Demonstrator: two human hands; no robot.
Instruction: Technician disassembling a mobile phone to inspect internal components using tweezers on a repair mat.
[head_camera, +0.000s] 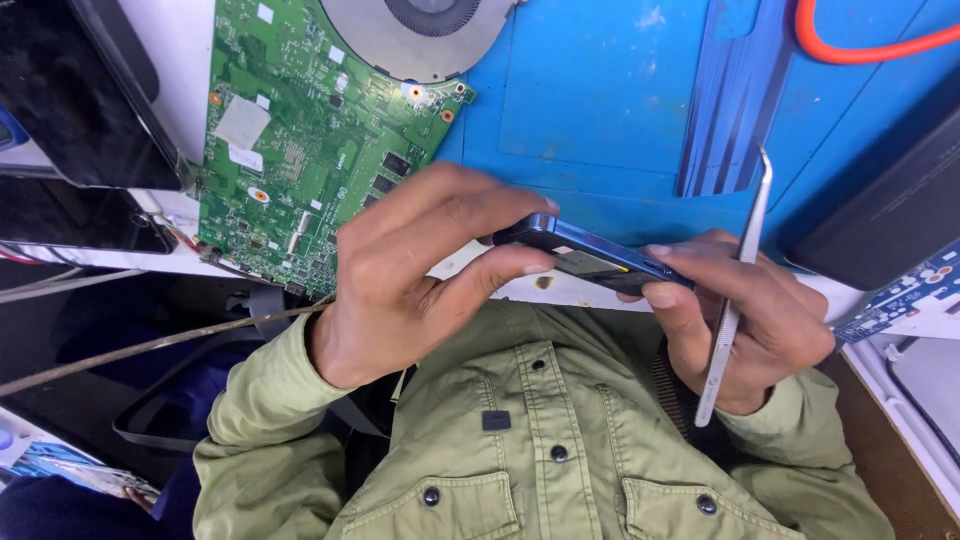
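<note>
Between both grips, a dark blue phone (590, 255) is held edge-up above the lap, just off the near edge of the surface (600, 110). Left hand (400, 270) clamps one end between thumb and fingers, steadying it. Right hand (750, 310) closes on the other end, thumb along the edge, while also pinching steel tweezers (735, 290) upright, tips clear of the phone. Beyond the left grip lies a green circuit board (300, 140) with its fan (420, 30).
</note>
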